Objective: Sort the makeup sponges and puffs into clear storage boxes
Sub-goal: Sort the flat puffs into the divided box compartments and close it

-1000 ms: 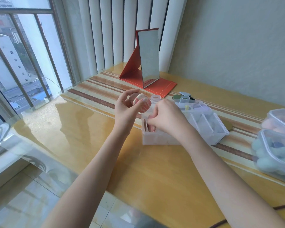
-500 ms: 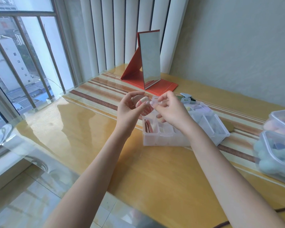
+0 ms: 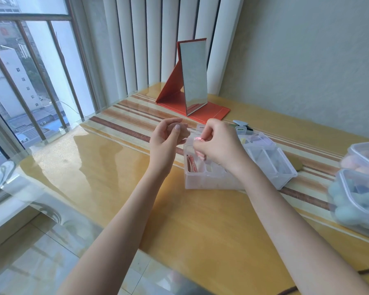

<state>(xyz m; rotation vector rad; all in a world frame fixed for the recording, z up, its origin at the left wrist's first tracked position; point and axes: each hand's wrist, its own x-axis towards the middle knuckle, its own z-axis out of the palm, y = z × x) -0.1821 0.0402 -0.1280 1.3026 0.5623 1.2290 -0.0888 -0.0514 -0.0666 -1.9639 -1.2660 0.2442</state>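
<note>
A small flat pink makeup puff [image 3: 197, 139] is pinched between the curled thumb and fingertips of the right hand [image 3: 218, 145], just above the near-left corner of the clear plastic divided storage box [image 3: 271, 167]. Only its edge is shown past the fingers, and a second pink piece [image 3: 201, 156] is seen just below the hand, over the box's left compartments; whether both belong to one puff cannot be told, since the view is blurred there. The puff's long axis appears to run roughly left to right, its flat face turned toward the camera.

The left hand [image 3: 165, 137] is held just left of the box with fingers curled and thumb raised; a thin clear wrapper [image 3: 189, 131] seems to be pinched at its fingertips, reaching toward the right hand. The two hands are near each other but apart.

In the leftmost compartment, reddish-brown flat puffs [image 3: 190, 165] are stood on edge, and pale pieces lie in the next cells. The box's transparent hinged lid [image 3: 251, 138] lies open behind it.

The box rests on a glossy glass-covered yellow wooden table [image 3: 107, 167] with a striped woven runner [image 3: 128, 116]. At the right edge, two clear lidded containers [image 3: 358, 194] are filled with rounded teal and pink sponges. A red folding stand mirror [image 3: 193, 81] is stood upright behind.
</note>
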